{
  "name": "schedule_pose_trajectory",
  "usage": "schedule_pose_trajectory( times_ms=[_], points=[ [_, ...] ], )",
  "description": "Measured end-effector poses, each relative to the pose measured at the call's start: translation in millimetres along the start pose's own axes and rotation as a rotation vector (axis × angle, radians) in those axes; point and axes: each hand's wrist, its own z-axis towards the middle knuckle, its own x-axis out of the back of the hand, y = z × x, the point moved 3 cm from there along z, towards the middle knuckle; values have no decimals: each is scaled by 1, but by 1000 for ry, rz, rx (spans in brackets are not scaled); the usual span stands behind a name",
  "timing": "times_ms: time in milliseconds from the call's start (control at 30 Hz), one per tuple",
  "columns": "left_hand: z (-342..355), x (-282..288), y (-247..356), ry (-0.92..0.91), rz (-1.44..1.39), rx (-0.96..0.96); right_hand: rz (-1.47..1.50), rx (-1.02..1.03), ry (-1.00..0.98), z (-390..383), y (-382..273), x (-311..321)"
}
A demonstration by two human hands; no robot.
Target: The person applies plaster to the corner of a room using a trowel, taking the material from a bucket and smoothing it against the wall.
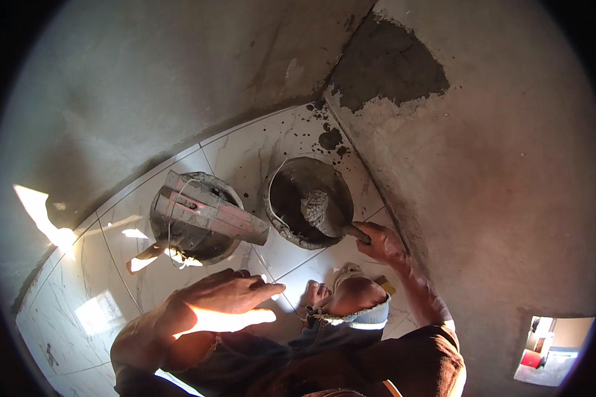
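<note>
My right hand (383, 243) is wrapped round the handle of a trowel (336, 223). The trowel's blade reaches into a dark bucket (269, 198) with a wire handle, where a lump of wet grey mortar (316, 206) shows at the blade. My left hand (228, 298) is held near my left knee, partly in bright sun, its fingers stretched out and holding nothing. Beyond it stands a second bucket (208, 255), caked with mortar. Across its top lies a long, flat, mortar-smeared tool (222, 215) with faded reddish paint. A wooden handle (146, 256) sticks out at its left.
Plastered walls (179, 73) meet in a corner ahead, with a dark damp mortar patch (397, 63) on the right one. Mortar splashes (330, 138) dot the white tiled floor (245, 142). My bent legs and sandalled foot (318, 294) are close below the buckets.
</note>
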Motion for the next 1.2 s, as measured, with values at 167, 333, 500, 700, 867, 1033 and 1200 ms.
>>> schedule_pose_trajectory(
  times_ms=[167, 333, 500, 700, 867, 1033, 1200],
  points=[
    [-15, 4, 6, -46, -13, 103, -67, 39, 71, 13, -21, 6],
    [-5, 5, 3, -65, -23, 64, -210, 44, 157, 13, -21, 27],
    [4, -2, -3, -58, -25, 49, -232, 75, 244, 32, -23, 58],
    [-11, 9, -3, 27, -26, 185, -218, 165, 312, 93, -25, 74],
    [22, -18, -38, 226, -398, 187, -228, 97, 313, 80, -1, 85],
    [58, -65, -63, 190, -868, 423, -187, 80, 294, 47, -6, 78],
    [71, -102, -69, 271, -1243, 592, -133, 38, 206, 19, 0, 39]
  ],
)
